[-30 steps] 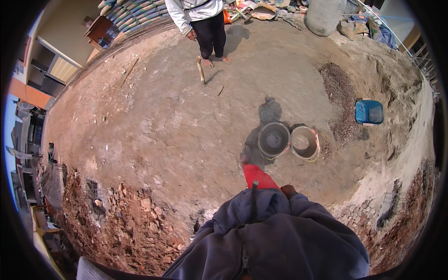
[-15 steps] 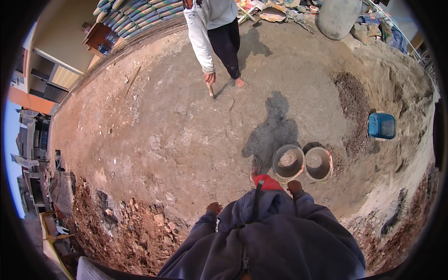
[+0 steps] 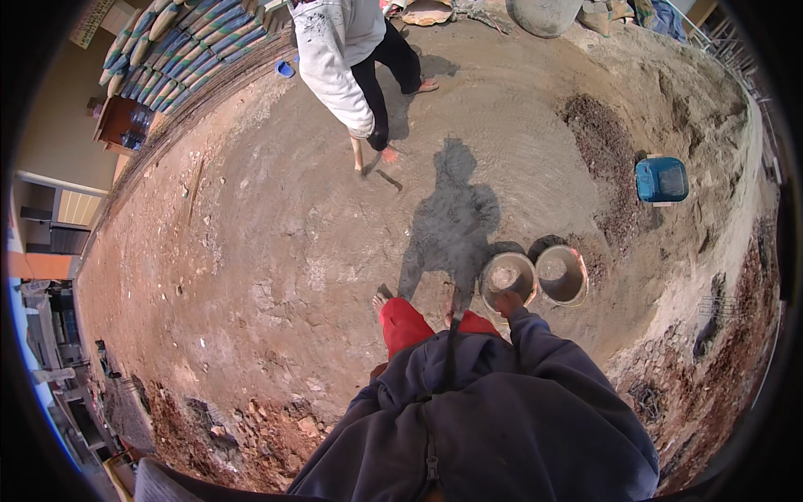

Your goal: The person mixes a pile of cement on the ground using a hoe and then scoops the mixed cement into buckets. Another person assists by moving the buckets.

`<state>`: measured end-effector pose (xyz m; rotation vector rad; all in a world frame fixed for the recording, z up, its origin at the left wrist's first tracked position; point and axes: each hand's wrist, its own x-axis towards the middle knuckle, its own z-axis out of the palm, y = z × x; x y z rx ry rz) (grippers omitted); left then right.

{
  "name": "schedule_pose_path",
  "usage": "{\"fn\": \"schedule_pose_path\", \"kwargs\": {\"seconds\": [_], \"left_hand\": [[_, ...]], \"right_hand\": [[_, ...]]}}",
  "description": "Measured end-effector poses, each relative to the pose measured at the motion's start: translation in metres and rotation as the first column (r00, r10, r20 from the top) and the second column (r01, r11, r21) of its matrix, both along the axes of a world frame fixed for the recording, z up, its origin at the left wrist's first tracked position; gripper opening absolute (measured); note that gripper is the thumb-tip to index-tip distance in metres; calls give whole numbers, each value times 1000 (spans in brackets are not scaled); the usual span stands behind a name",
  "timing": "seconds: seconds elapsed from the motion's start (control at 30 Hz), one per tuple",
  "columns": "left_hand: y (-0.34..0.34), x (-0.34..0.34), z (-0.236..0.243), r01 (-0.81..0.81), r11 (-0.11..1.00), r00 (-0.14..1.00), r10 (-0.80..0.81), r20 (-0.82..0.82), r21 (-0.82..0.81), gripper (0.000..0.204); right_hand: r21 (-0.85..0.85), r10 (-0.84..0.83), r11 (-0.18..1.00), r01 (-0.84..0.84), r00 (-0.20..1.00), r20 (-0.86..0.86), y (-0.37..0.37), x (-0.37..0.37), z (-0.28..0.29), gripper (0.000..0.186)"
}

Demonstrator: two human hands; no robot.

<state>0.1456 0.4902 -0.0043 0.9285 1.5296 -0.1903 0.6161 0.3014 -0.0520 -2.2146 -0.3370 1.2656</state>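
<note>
Two round grey buckets stand side by side on the damp ground in front of me, slightly right. Inside the left bucket lies some pale grey matter; the right bucket has a similar grey bottom. My right hand overlaps the left bucket's near rim. Its fingers look curled, but whether they grip the rim or handle is too small to make out. Beside my left knee, only a sliver of my left hand shows past the dark jacket, its fingers hidden.
Ahead, a barefoot co-worker holds a wooden-handled tool to the ground. A blue container stands at the right beside dark gravel. Stacked sacks lie far left; reddish rubble borders the near left.
My right hand has moved from beside the left bucket to over its near rim. My left leg has come into view. The co-worker has shifted stance, leaning over the tool.
</note>
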Motion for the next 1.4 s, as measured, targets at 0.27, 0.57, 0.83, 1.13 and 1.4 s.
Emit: {"fn": "schedule_pose_path", "kwargs": {"seconds": [0.27,0.57,0.83,1.13,1.4], "left_hand": [[105,21,9,325,944,943,-328,-58,-63,6],[323,57,55,339,930,939,-343,-1,-140,6],[444,121,-1,454,873,872,-396,287,-177,10],[350,190,-18,948,247,225,-966,129,200,11],[358,157,-24,989,-42,-27,-994,-104,145,21]], "right_hand": [[-165,-369,914,370,928,39,5,-33,13,30],[-476,-41,875,94,992,120,74,-118,108,35],[-495,-411,735,463,885,217,98,-168,118,48],[-650,-605,552,522,787,117,112,-201,144,71],[-530,-584,628,569,795,163,131,-197,153,54]]}}
